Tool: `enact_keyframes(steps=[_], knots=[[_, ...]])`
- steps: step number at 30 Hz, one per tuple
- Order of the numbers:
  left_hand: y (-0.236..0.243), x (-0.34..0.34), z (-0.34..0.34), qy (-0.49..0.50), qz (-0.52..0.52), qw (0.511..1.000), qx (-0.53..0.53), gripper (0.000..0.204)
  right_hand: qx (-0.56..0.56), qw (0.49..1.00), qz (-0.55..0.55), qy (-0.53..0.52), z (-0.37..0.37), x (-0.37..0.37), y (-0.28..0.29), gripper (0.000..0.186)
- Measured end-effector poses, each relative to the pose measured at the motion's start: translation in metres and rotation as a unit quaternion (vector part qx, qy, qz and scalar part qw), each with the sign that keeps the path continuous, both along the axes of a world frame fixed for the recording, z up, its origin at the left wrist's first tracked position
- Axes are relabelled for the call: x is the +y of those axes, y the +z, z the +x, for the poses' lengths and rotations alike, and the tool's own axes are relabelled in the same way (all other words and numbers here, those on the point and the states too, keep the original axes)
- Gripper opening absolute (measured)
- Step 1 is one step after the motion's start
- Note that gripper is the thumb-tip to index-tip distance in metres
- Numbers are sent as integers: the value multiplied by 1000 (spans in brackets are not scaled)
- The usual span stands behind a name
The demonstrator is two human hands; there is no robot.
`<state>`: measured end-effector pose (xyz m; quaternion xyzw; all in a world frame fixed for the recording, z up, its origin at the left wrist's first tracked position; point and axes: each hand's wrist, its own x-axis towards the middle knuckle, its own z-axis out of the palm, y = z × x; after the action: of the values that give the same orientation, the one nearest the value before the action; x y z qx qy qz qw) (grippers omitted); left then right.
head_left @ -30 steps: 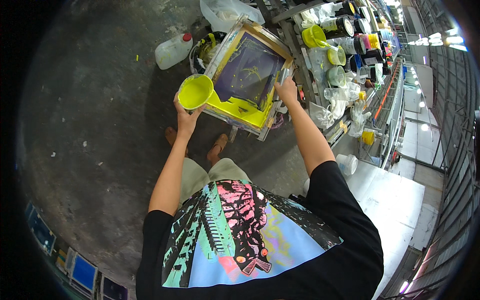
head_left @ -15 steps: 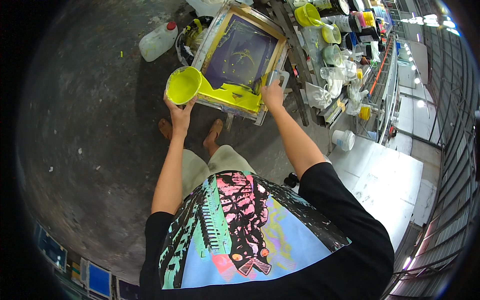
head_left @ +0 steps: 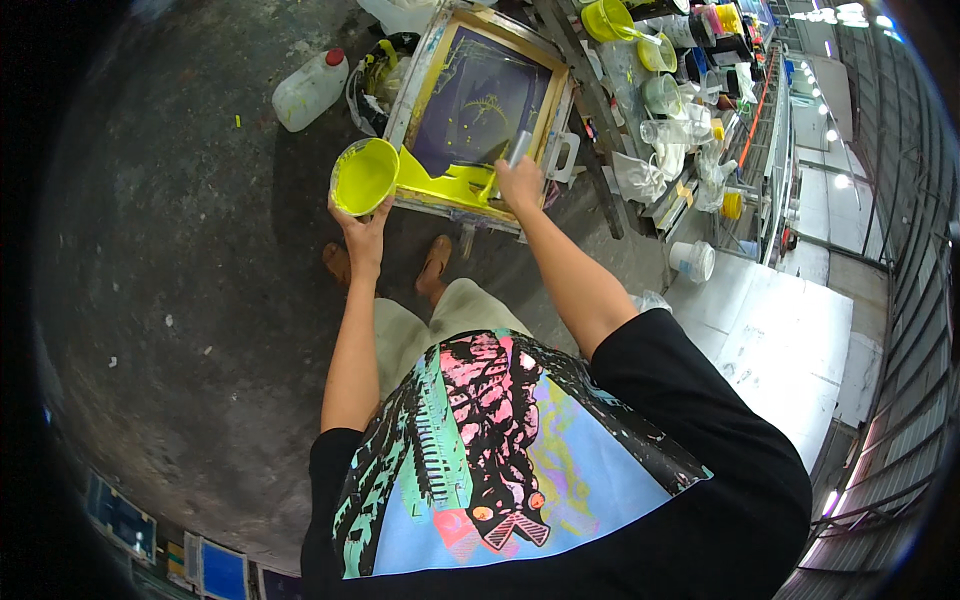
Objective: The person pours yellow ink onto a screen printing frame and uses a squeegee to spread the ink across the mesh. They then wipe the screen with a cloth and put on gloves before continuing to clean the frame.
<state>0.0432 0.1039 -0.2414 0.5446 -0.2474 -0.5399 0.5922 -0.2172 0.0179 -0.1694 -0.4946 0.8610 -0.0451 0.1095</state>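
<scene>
The printing screen lies in front of us, with a wooden frame around its dark purple middle. Bright yellow ink is smeared along the edge nearest us. Our left hand is spread wide around the bottom of a tub, thumb on the right side and fingers on the left. The tub is tipped a bit, so we can see the yellow inside it. It is by the near left corner of the screen; we cannot tell if they touch. Our right hand is curled around a grey scraper close to the near right corner. We cannot see each finger there. Past the left edge, a white jug with a red cap is on the floor.
</scene>
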Motion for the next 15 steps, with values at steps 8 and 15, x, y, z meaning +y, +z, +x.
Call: enact_keyframes(steps=[8, 15], knots=[[10, -1, -5, 10, 54, 998, -42, 82, -33, 992, -5, 121, 45, -40, -5, 40], [-11, 0, -8, 29, 27, 999, -11, 81, 15, 915, 31, 402, 38, 6, -14, 44]])
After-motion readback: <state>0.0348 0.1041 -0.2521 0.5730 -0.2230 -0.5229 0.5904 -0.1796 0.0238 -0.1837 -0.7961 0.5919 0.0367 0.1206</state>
